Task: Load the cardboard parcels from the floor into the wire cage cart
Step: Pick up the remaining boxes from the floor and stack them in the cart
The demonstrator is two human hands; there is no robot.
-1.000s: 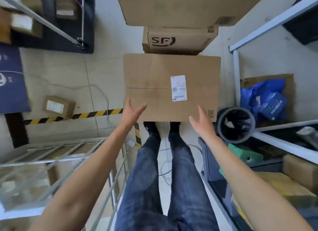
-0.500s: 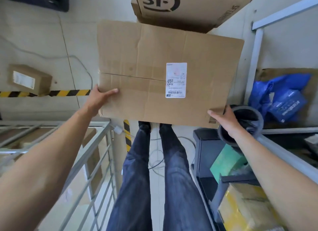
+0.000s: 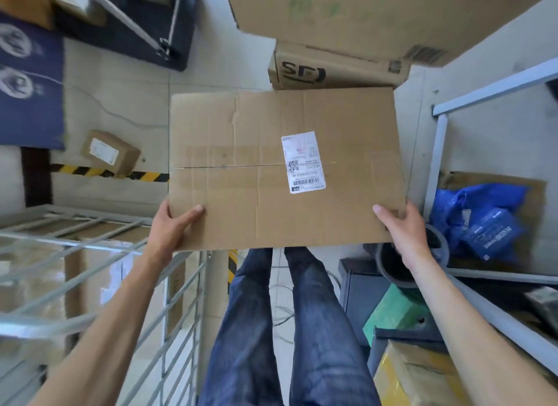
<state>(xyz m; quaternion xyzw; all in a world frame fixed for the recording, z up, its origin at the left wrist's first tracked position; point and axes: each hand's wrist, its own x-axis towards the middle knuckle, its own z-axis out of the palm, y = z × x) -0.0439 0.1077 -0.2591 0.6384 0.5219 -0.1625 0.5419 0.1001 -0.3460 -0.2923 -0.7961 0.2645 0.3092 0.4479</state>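
Note:
A large flat cardboard parcel [image 3: 256, 170] with a white shipping label is held up in front of me, above my legs. My left hand [image 3: 173, 227] grips its near left corner, thumb on top. My right hand [image 3: 401, 227] grips its near right corner, thumb on top as well. The wire cage cart [image 3: 90, 254] stands at the lower left, with cardboard parcels visible inside through its bars. A small parcel [image 3: 110, 151] lies on the floor at the left, by the black-and-yellow tape. An SF-marked box [image 3: 332, 71] sits beyond the held parcel.
A big carton [image 3: 377, 15] lies at the top. White metal shelving [image 3: 437, 151] runs along the right, with a blue plastic bag [image 3: 480, 221], a dark round bin [image 3: 392, 263], a green item [image 3: 395, 312] and a yellow-wrapped box [image 3: 416, 375]. Dark blue mats [image 3: 30, 82] lie on the left.
Both hands closed on the parcel's near corners and lifted it off the floor. It now sits higher, and the view has pulled back, showing more of the cart.

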